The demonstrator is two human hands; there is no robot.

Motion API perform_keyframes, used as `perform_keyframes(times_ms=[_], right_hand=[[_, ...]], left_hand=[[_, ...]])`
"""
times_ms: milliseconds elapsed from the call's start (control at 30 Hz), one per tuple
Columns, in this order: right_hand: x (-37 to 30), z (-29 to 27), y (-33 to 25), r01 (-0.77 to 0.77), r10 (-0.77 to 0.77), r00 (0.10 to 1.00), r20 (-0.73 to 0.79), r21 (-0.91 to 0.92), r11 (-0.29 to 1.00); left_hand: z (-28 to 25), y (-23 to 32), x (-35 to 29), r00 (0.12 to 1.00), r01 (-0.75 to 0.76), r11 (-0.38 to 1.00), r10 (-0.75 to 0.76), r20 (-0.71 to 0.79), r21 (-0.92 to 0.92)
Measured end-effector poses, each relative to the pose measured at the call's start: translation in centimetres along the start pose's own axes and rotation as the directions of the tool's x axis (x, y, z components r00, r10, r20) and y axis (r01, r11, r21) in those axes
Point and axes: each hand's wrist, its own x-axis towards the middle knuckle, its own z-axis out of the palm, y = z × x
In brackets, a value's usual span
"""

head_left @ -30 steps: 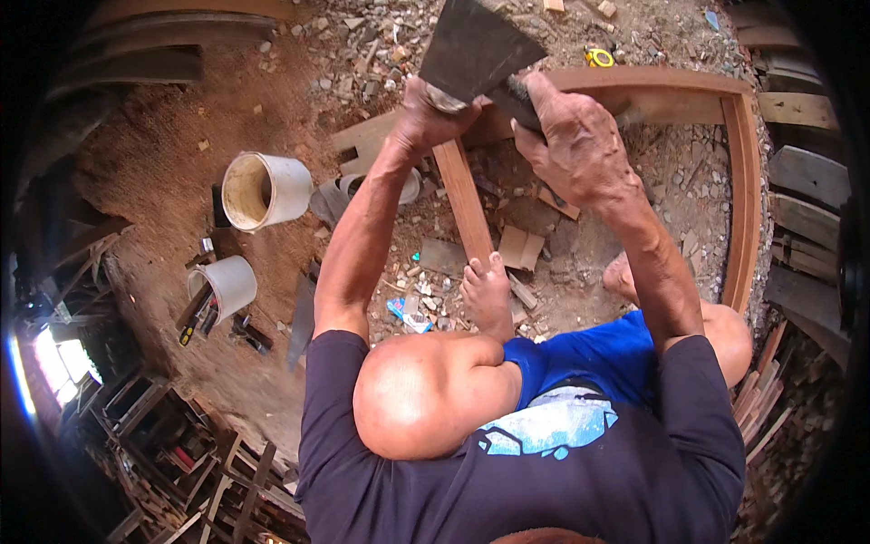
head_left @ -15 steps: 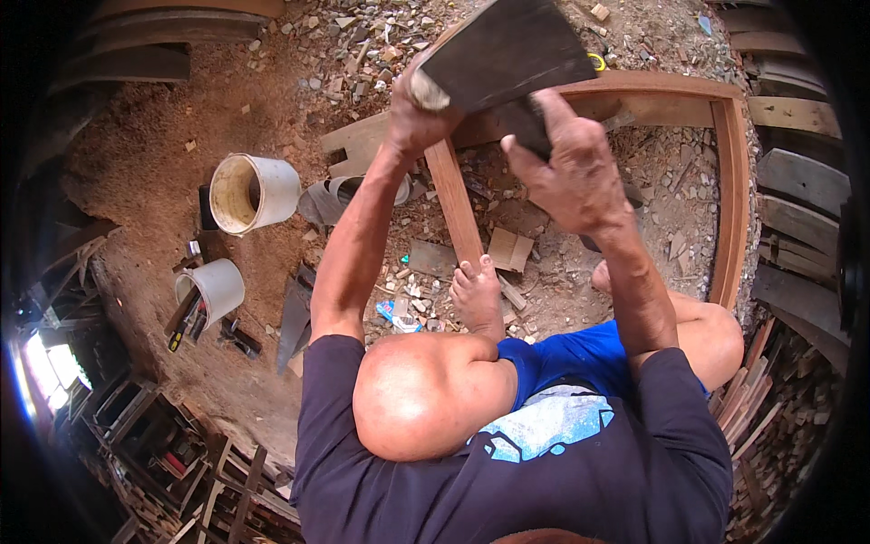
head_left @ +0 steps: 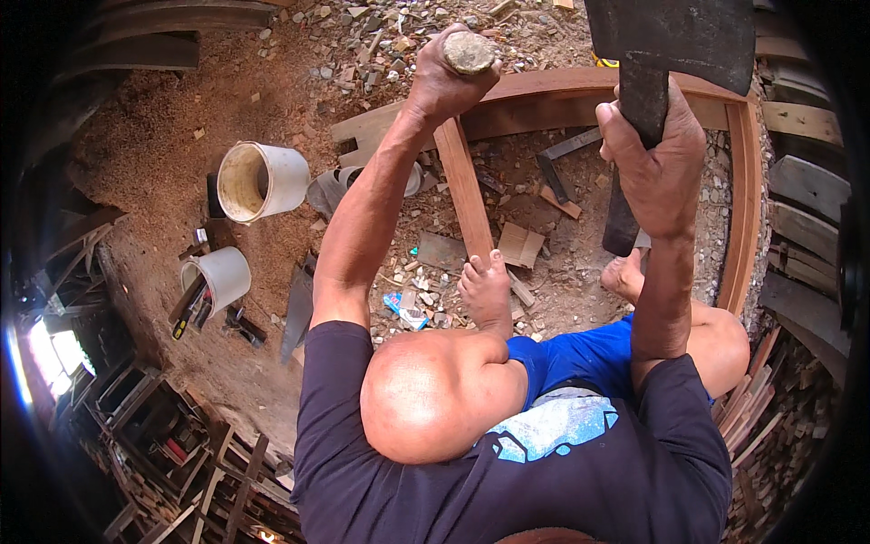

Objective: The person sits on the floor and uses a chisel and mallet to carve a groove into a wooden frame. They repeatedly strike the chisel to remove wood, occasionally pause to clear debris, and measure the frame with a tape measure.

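My left hand [head_left: 438, 86] is closed round an upright chisel [head_left: 469, 53]. Only the pale, battered round end of its handle shows; the blade is hidden beneath my fist. This hand is over the curved rail of a reddish-brown wooden frame [head_left: 744, 190], where a narrow wooden bar [head_left: 466, 186] meets it. Up at the right, my right hand [head_left: 666, 168] grips a dark mallet [head_left: 675, 36] by its handle, the broad blocky head raised beyond the fingers and apart from the chisel. My bare foot [head_left: 485, 288] rests against the bar's near end.
Two white buckets [head_left: 288, 177] stand at the left, the nearer one holding tools. A saw blade [head_left: 296, 313] lies close by. Inside the frame are a metal square [head_left: 553, 177] and wood scraps [head_left: 521, 245]. Stone chips and sawdust cover the ground; boards [head_left: 809, 186] line the right side.
My right hand has swung the mallet up and to the right, away from the chisel end. My left hand still grips the chisel and appears slightly farther right and up in view.
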Motion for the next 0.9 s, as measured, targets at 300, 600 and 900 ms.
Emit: perform_keyframes(times_ms=[300, 600, 900], right_hand=[[0.1, 0.5, -0.3, 0.066, -0.066, 0.998, 0.01, -0.039, 0.997], [0.5, 2.6, -1.0, 0.121, -0.121, 0.993, 0.008, -0.052, 0.991], [0.5, 4.4, 3.5, 0.159, -0.006, 0.942, 0.336, -0.43, 0.888]], left_hand=[[-0.3, -0.7, -0.3, 0.999, -0.034, 0.998, 0.035, -0.013, 0.052], [-0.4, -1.2, -1.3, 0.981, -0.194, 0.968, 0.194, 0.015, 0.159], [1.1, -0.7, -4.0, 0.984, -0.163, 0.986, 0.164, 0.069, -0.014]])
